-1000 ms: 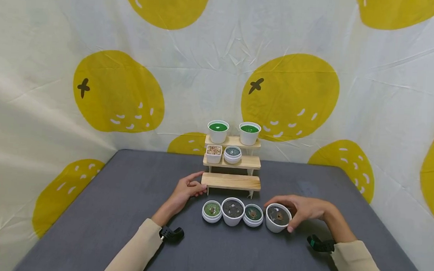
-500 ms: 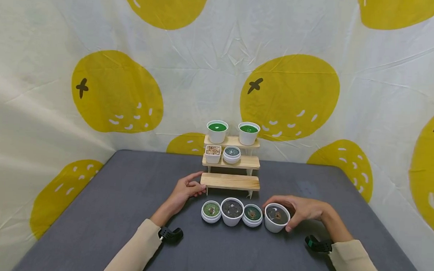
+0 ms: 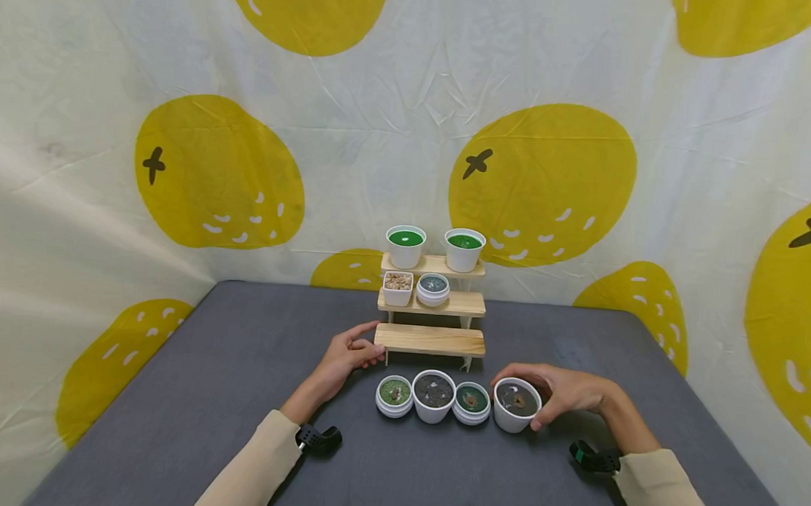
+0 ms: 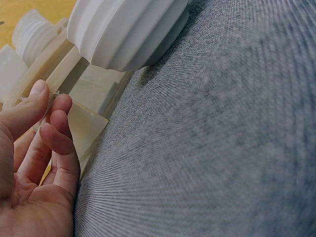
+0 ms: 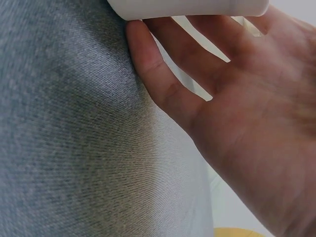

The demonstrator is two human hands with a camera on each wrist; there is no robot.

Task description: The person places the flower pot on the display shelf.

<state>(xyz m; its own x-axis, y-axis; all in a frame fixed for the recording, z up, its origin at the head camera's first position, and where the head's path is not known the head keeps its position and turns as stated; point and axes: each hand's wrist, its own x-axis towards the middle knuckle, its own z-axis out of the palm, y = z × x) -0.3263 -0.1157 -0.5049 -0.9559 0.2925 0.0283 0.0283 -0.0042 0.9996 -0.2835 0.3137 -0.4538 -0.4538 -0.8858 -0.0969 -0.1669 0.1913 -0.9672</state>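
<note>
My left hand [image 3: 340, 359] pinches the left end of the lowest board of a three-step wooden stand [image 3: 436, 339], thumb against the fingers [image 4: 59, 138] in the left wrist view. At the right end of a row of pots, my right hand [image 3: 569, 392] holds a white cup [image 3: 507, 421] with a dark grey filling and a brown centre. In the right wrist view its fingers [image 5: 168, 89] lie along the cup's white wall [image 5: 187, 7]. Beside that cup stand a dark green ribbed pot [image 3: 472, 401], a dark grey cup [image 3: 433, 394] and a light green ribbed pot [image 3: 395, 394].
Two white cups with green filling, one left [image 3: 406, 247] and one right [image 3: 464, 252], stand on the top step. The middle step bears a square pot [image 3: 397, 289] of pebbles and a blue-grey pot [image 3: 432, 290]. A grey cloth [image 3: 237, 366] covers the table.
Both hands stay in place on the stand and the cup. Only a slight shift of the head view shows, and the curtain at the right has moved a little.
</note>
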